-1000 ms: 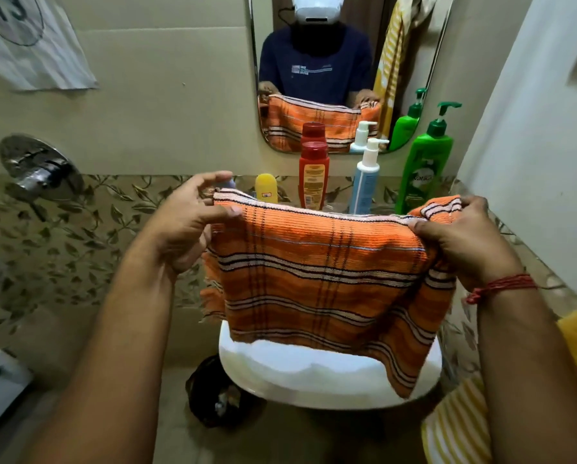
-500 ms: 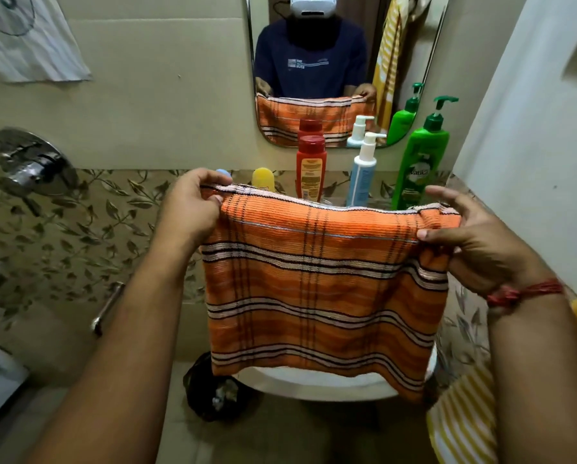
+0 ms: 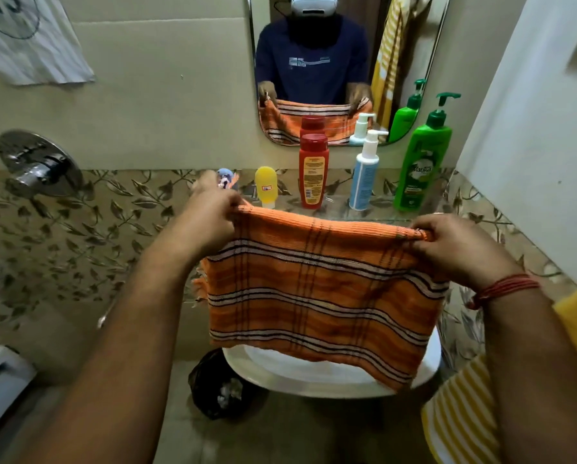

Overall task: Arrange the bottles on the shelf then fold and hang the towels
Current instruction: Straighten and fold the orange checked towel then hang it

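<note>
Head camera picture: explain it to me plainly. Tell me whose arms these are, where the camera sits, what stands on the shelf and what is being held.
No machine here: a person wears a camera on the head, looking forward and down, so the two arms are their own. The mirror ahead reflects them. The left hand and right hand each pinch a top corner of an orange striped towel, held stretched out and hanging above a white basin. Behind it, a shelf carries a yellow tube, a red bottle, a blue pump bottle and a green pump bottle. A yellow striped towel shows at lower right.
</note>
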